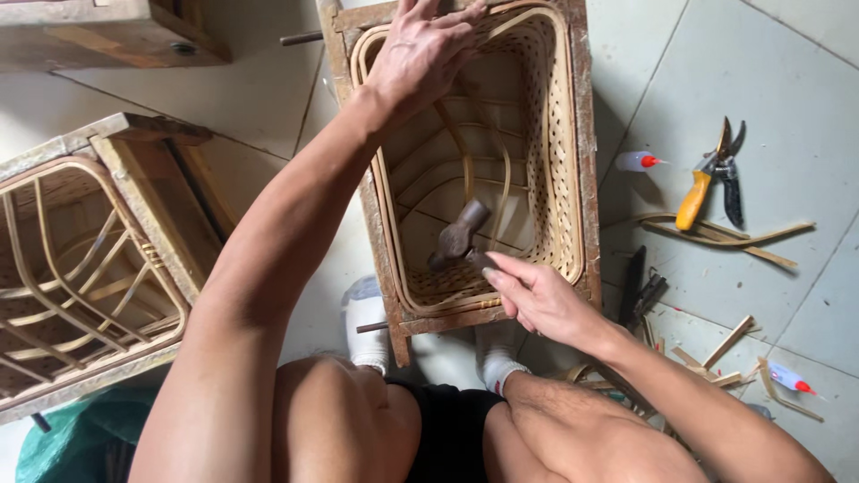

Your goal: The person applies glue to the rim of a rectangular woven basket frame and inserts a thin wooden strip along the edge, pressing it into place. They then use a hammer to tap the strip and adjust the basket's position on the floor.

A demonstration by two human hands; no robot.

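A woven rattan basket [559, 161] sits inside a wooden frame mould [586, 98] on the tiled floor in front of me. My left hand [420, 49] rests on the far rim of the basket, fingers spread over the weave. My right hand [537, 300] grips the handle of a hammer [458, 234], whose metal head hangs inside the basket near its front wall. Bent rattan ribs [465, 161] run along the basket's bottom.
A second frame with a rattan skeleton [80, 268] stands at the left. On the right lie yellow-handled pruning shears [711, 174], two small glue bottles with red tips [640, 161] [787, 377], rattan strips [725, 234] and offcuts. My knees and white socks are below.
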